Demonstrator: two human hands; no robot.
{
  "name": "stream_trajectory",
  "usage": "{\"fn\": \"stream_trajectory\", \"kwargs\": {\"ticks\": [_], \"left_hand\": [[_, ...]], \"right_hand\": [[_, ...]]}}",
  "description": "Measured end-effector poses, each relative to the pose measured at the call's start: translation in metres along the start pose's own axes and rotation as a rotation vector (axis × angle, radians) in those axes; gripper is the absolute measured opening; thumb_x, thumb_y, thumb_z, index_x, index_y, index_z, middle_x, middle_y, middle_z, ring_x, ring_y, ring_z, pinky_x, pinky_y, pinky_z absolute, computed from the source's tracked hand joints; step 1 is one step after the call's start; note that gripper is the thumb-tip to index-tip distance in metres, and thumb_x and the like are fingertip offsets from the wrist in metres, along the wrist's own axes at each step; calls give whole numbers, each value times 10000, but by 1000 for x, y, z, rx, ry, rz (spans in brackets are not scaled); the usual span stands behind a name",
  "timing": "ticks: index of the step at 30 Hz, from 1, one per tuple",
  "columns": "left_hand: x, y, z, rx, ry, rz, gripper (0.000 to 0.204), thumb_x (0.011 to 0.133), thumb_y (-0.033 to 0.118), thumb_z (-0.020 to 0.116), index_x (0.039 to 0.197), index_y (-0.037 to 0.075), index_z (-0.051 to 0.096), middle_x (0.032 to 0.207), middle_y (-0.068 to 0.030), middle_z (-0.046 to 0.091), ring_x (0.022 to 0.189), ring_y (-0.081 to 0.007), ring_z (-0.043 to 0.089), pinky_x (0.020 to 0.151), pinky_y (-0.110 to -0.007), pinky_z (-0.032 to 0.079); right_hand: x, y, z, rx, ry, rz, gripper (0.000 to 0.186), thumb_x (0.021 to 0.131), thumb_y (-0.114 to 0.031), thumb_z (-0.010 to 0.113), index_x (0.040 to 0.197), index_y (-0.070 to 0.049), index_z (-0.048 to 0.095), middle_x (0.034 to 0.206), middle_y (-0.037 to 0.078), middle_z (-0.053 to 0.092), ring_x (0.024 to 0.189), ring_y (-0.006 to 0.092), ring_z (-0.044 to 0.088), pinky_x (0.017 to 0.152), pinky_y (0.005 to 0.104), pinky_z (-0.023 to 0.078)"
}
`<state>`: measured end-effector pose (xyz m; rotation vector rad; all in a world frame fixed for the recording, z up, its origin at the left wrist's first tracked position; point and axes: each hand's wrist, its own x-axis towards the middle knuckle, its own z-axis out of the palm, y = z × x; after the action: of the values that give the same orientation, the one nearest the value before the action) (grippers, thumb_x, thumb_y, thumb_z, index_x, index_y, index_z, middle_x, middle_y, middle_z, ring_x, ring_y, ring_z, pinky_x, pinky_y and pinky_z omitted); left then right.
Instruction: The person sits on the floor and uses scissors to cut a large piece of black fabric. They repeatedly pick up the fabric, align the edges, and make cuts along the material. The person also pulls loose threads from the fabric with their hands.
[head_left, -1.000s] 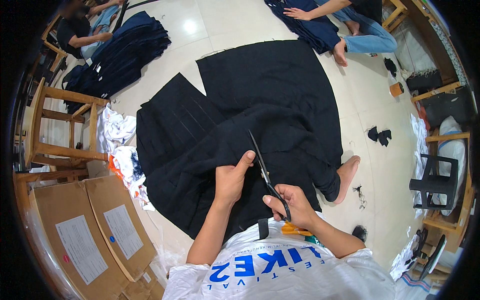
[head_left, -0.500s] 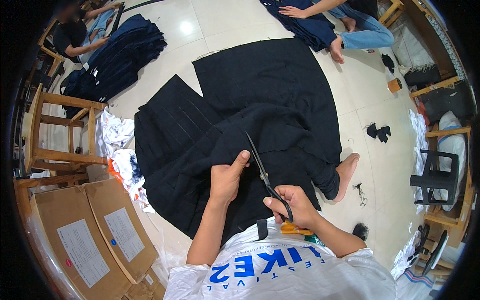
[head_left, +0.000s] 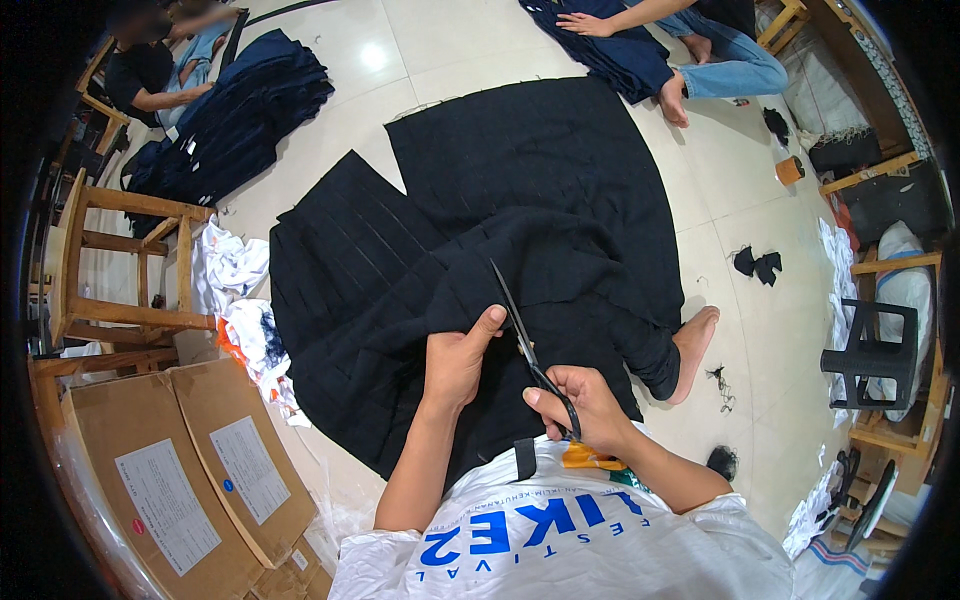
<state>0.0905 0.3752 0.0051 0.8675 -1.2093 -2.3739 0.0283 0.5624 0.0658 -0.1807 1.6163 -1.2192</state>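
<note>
A large black pleated cloth (head_left: 540,150) is spread over my lap and the floor in front of me. My left hand (head_left: 456,365) is closed on a fold of it, thumb on top and the other fingers hidden in the fabric. In my right hand (head_left: 592,405) is a pair of black-handled scissors (head_left: 512,305). Their blades point up and away over the cloth, just right of my left thumb, and look nearly closed. Whether the tips touch the fabric, I cannot tell.
Cardboard boxes (head_left: 130,450) and a wooden stool (head_left: 130,305) stand on the left, beside white cloths (head_left: 235,258). Dark garments (head_left: 260,100) lie near a seated person at far left. Another person's hand (head_left: 588,24) rests on more garments. Black scraps (head_left: 757,264) lie at right.
My left hand has shifted slightly down and right, and my right hand with the scissors slightly left. The far-left person's hands have moved. The black cloth lies almost the same.
</note>
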Motion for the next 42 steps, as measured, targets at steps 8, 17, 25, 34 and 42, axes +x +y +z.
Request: {"fn": "stream_trajectory", "kwargs": {"ticks": [8, 17, 25, 34, 42], "left_hand": [[0, 5, 3, 0, 41, -4, 349, 932, 175, 843, 1194, 5, 688, 1084, -65, 723, 923, -178, 690, 803, -316, 559], [4, 17, -1, -15, 106, -84, 249, 946, 192, 831, 1088, 19, 722, 945, -17, 712, 787, -106, 633, 699, -257, 505], [9, 26, 17, -46, 139, -167, 163, 959, 162, 790, 1034, 55, 692, 893, 13, 671, 731, -98, 602, 656, -259, 473], [6, 1, -12, -16, 143, -228, 276, 977, 255, 800, 1051, 2, 718, 1035, -47, 713, 916, -170, 683, 844, -359, 569], [1, 4, -7, 177, 172, -120, 285, 992, 298, 782, 975, 21, 721, 923, -39, 708, 824, -149, 657, 770, -315, 537]], "right_hand": [[-4, -4, -3, -4, -15, 40, 378, 984, -381, 771, 817, -70, 636, 636, 26, 625, 520, 80, 590, 498, 223, 444], [-42, 6, -126, -145, -53, -200, 309, 921, -271, 825, 892, -24, 641, 739, 34, 646, 620, 114, 626, 562, 265, 505], [-27, 115, -309, -636, 1117, -20, 377, 850, -286, 857, 752, -10, 620, 669, 106, 642, 609, 236, 630, 573, 391, 485], [-6, 205, -358, -874, 1410, 195, 391, 767, -290, 906, 830, 24, 681, 844, 230, 742, 789, 422, 729, 748, 487, 568], [0, 236, -381, -721, 1318, 99, 354, 697, -188, 918, 762, 25, 643, 728, 168, 688, 663, 308, 665, 671, 429, 551]]}}
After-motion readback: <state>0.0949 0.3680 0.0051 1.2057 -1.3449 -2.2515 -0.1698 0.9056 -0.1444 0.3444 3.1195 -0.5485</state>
